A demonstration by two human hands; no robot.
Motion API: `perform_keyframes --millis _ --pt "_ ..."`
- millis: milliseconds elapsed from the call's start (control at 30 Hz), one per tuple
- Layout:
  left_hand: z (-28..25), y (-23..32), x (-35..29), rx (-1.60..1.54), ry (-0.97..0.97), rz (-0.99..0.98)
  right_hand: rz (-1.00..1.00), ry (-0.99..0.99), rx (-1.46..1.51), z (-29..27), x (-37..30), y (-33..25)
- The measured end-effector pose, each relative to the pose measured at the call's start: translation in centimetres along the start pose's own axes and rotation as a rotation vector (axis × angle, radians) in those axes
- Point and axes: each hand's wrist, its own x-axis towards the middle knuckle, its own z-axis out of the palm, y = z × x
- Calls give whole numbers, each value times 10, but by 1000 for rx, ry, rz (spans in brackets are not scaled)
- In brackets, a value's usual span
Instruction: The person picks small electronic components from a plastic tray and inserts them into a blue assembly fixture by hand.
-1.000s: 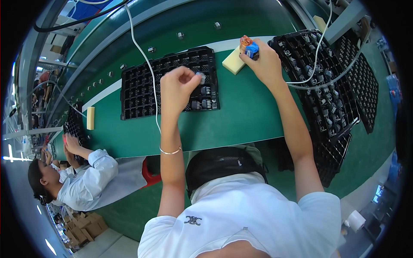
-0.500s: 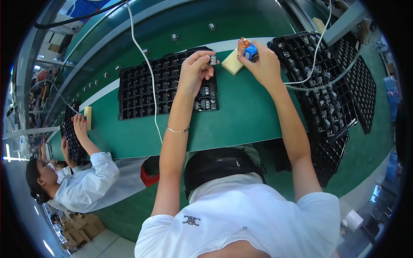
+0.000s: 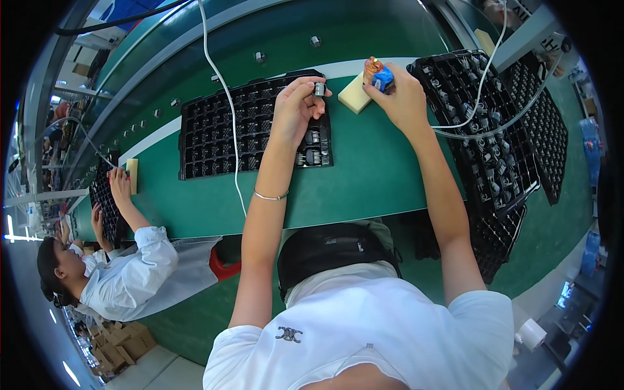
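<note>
My left hand (image 3: 297, 107) pinches a small silver metal part (image 3: 318, 89) between thumb and fingers, over the right end of a black compartment tray (image 3: 214, 130). Several similar parts sit in the tray's right-hand pockets; many other pockets hold none. To the right, my right hand (image 3: 404, 97) is closed on a small blue-and-orange tool (image 3: 381, 78) whose exact kind I cannot make out. Just beside it, a pale yellow sponge-like block (image 3: 353, 95) lies on the green tabletop (image 3: 357, 169).
Black trays with metal parts (image 3: 487, 143) are stacked at the right. More small parts (image 3: 259, 57) stand along the green belt beyond the table. A white cable (image 3: 229, 117) hangs across the tray. At the left, a co-worker (image 3: 117, 273) handles another tray.
The parts on the belt have shifted slightly left. My right hand with the tool has moved a little to the right and down; my left hand keeps its pinch on the metal part.
</note>
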Motion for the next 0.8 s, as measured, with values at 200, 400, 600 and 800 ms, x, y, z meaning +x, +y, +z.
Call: perform_keyframes --millis 200,400,600,800 --pt "-5 0 -1 -45 16 5 -82 77 139 7 11 -2" --pt "-1 1 -2 -61 24 -13 -125 58 103 39 107 37" --pt "5 -4 -2 1 68 -21 -80 116 -226 66 155 71" --pt "9 -1 -3 -39 87 31 -142 106 -160 54 143 55"
